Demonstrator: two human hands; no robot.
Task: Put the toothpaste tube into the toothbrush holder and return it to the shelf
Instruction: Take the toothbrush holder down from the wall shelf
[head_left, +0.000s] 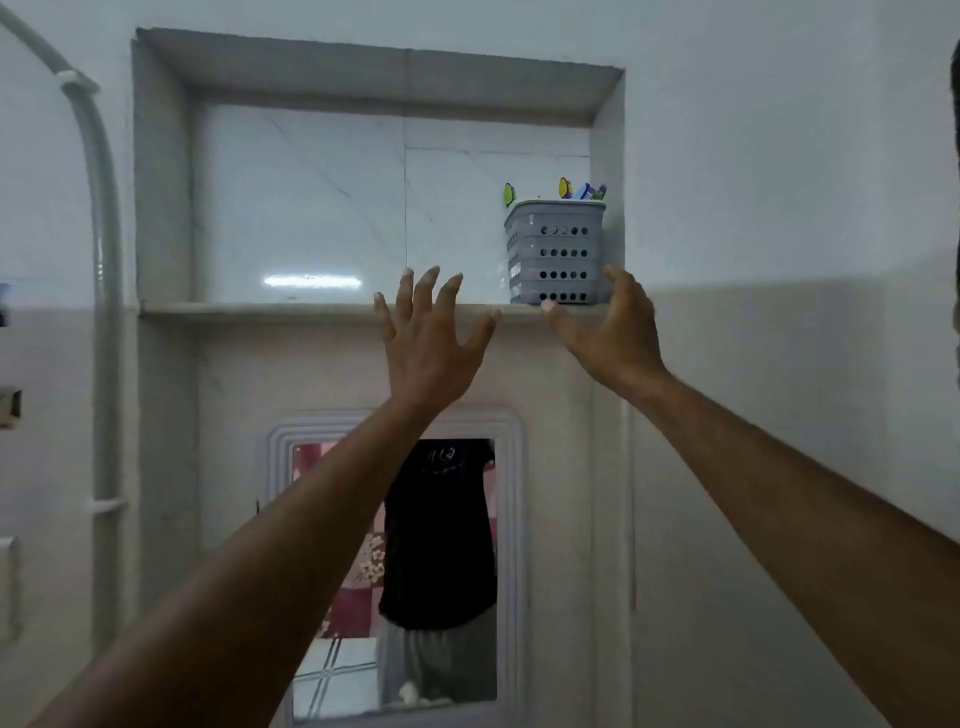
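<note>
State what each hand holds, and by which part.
Nothing is held. The left hand is open, fingers spread; the right hand is open beside the holder's base.

Pale grey pipe (106, 291) runs down wall at far left, bending at top; white-framed rectangular mirror (395, 571) set in wall below, reflecting person in dark top and grey trousers; glossy white marble-veined tile (301, 208) lines recess back, bright light streak on it; small fittings at left edge, unclear.

A recessed marble wall shelf (260, 310); at its right end stands a grey perforated toothbrush holder (556, 252), upright.
</note>
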